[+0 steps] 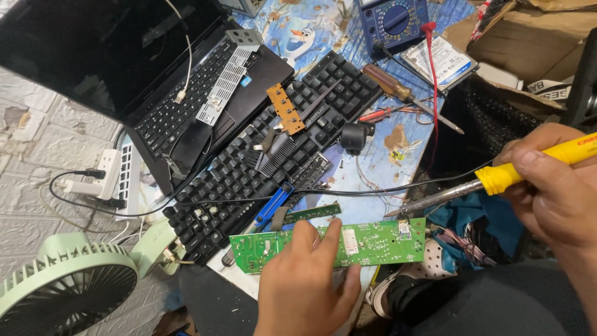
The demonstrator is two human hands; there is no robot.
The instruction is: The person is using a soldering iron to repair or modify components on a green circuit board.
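The fingers of the right hand (553, 186) were closed around the yellow handle of a soldering iron (497, 180), held like a pen, with the metal shaft angled down and to the left. Its tip rested at, or just above, a small component near the right end of the long green circuit board (373, 242); actual contact could not be confirmed. The left hand (308, 280) lay flat on the middle of the board, fingers spread and gripping nothing, pressing the board down at the table edge.

The step in hand appeared to be soldering or reworking one joint at the board's right end. The next move would probably call for a steady tip on the joint and firm pressure from the left hand, so that the board did not slide.

Beyond the board lay a detached black keyboard (261, 162), a small orange circuit strip (285, 109), an open laptop (155, 81), a wooden-handled screwdriver (398, 90), a blue multimeter (393, 22) and a pale green fan (68, 286).
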